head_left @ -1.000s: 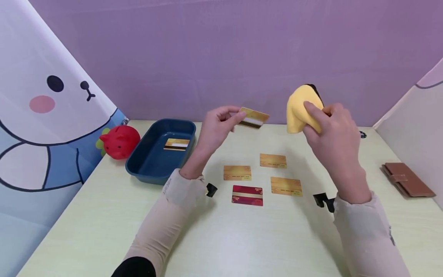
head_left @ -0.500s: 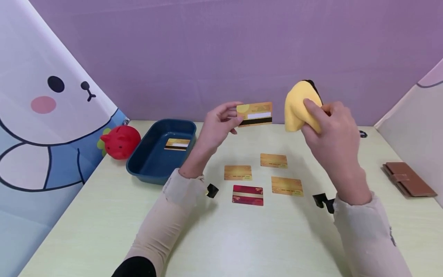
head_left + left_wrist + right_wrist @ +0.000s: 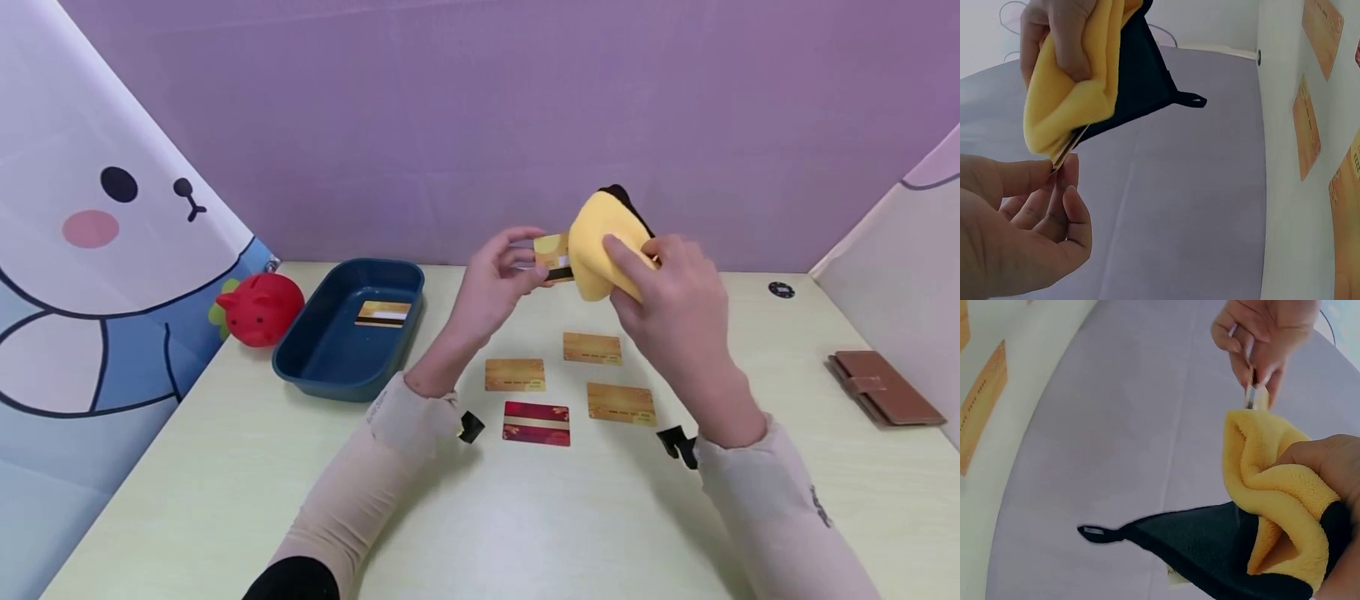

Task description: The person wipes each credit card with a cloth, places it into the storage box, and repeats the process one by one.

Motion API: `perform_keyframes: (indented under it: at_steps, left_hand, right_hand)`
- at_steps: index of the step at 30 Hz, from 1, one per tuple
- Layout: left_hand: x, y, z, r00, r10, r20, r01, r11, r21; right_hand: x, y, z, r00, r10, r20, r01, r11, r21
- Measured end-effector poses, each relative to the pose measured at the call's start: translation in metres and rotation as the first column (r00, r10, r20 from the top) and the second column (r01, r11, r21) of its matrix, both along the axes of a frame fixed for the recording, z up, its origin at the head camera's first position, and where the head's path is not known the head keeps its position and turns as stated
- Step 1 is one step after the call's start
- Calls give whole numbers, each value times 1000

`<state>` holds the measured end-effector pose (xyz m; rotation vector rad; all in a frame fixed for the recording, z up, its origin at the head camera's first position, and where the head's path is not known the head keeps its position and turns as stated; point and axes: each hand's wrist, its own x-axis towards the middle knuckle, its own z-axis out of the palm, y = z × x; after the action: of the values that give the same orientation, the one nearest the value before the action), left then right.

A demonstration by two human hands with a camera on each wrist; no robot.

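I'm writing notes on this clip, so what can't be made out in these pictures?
Head view: far end of the held card, hidden by the yellow cloth.
Head view: markings on the black disc, too small.
Right wrist view: part of the right hand, cut off by the right edge.

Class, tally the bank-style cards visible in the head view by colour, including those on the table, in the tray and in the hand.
Gold cards: 5 (three on the table, one in the tray, one in the left hand)
Red cards: 1 (on the table)
Total: 6
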<state>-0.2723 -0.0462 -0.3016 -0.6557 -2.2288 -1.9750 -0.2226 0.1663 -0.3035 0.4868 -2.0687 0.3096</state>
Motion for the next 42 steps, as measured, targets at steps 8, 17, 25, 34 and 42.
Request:
perform_keyframes:
  at_steps: [8, 17, 25, 34, 42]
  left_hand:
    - [3, 6, -2, 1000, -1, 13, 1, 1000, -11]
    - [4, 7, -2, 1000, 19, 21, -19, 999, -25]
    - [1, -3, 2, 1000, 17, 24, -16, 1000, -25]
    - [-4, -16, 9, 998, 57, -12, -57, 998, 8]
    - [-1, -5, 4, 998, 61, -20, -61, 998, 6]
  right_hand:
    - [-2, -5, -6, 1000, -17, 22, 16, 998, 69]
    - [-3, -7, -12, 998, -33, 57, 28, 995, 95]
    - [-7, 8, -10, 986, -120, 118, 120, 993, 1]
    - [-4, 23, 0, 983, -143, 115, 153, 984, -89]
    - [3, 5, 2, 999, -46, 21, 47, 997, -53]
